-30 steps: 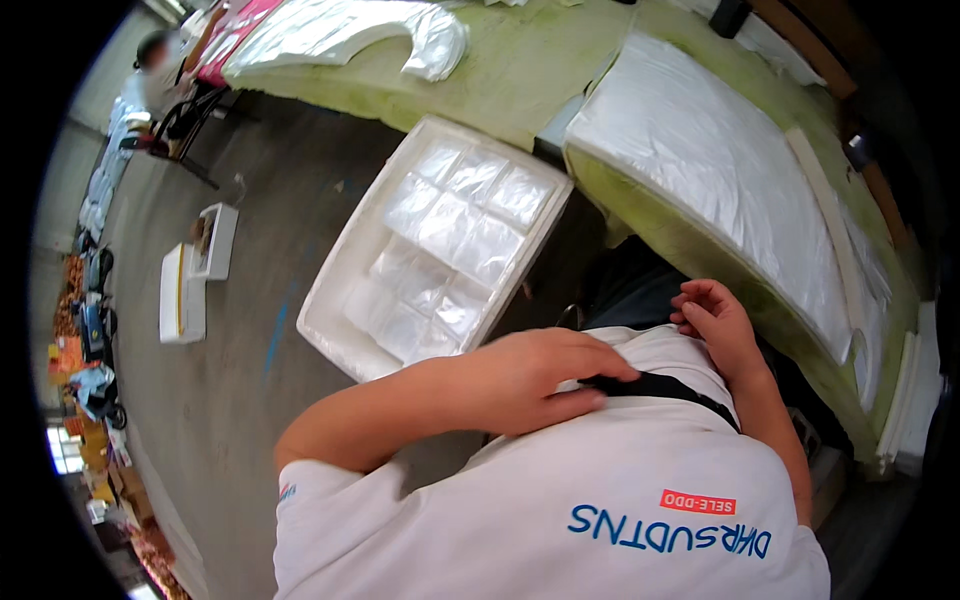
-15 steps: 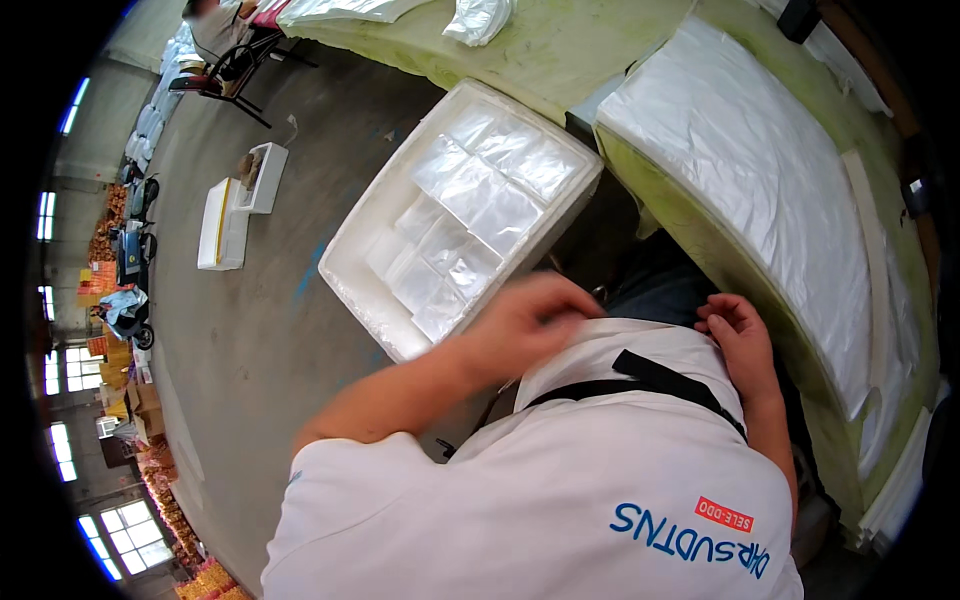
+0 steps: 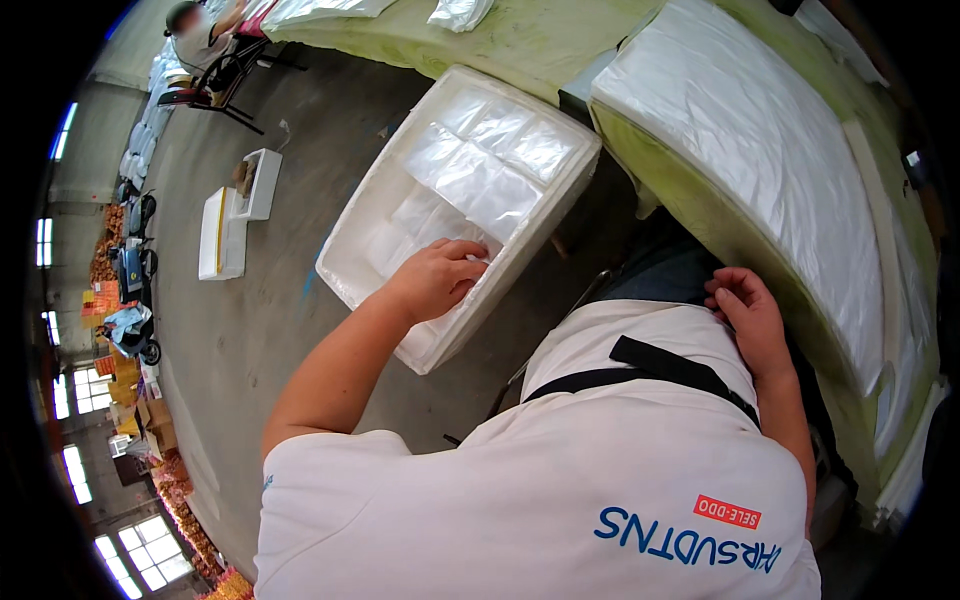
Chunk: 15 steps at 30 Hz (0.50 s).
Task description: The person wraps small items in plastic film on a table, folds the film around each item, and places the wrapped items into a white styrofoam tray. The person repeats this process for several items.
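My left hand (image 3: 437, 279) reaches into a white foam box (image 3: 350, 270) on my left and its fingers close on a clear plastic packet (image 3: 440, 225) among several that fill the box. My right hand (image 3: 748, 318) rests near my lap, fingers curled, just under the edge of the green-covered table (image 3: 700, 215). Whether it holds anything I cannot tell. My white shirt with a black strap fills the lower part of the view.
A thick stack of clear plastic sheets (image 3: 770, 150) lies on the table at my right. More plastic bags (image 3: 455, 12) lie on the far table. Two small white foam boxes (image 3: 235, 215) stand on the concrete floor. A seated person (image 3: 200, 30) is far off.
My left hand has moved from my chest out to the left and into the foam box. My right hand stays near my lap.
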Available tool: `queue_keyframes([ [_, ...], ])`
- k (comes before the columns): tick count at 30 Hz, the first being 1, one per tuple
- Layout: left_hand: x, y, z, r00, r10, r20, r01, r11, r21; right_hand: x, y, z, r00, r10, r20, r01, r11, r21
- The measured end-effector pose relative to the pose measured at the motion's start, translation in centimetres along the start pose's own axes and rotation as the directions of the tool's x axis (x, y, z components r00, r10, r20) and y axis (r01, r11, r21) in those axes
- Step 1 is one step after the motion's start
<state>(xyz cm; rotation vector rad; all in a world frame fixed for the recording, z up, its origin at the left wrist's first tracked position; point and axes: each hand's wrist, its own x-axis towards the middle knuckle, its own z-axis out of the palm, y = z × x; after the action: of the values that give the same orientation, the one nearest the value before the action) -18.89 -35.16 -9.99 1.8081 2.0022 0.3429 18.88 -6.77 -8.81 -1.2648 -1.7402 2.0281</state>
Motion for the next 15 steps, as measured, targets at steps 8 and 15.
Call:
queue_keyframes([
  [8,-0.1,0.1,-0.9,0.984,0.118,-0.130,-0.111,0.992,0.060,-0.9,-1.3,2.6,0.999,0.031,-0.033,-0.032,0.998,-0.057],
  [15,0.3,-0.8,0.1,0.990,0.132,-0.045,-0.128,0.988,0.089,-1.1,-0.9,3.1,0.997,-0.075,0.002,0.075,0.983,-0.169],
])
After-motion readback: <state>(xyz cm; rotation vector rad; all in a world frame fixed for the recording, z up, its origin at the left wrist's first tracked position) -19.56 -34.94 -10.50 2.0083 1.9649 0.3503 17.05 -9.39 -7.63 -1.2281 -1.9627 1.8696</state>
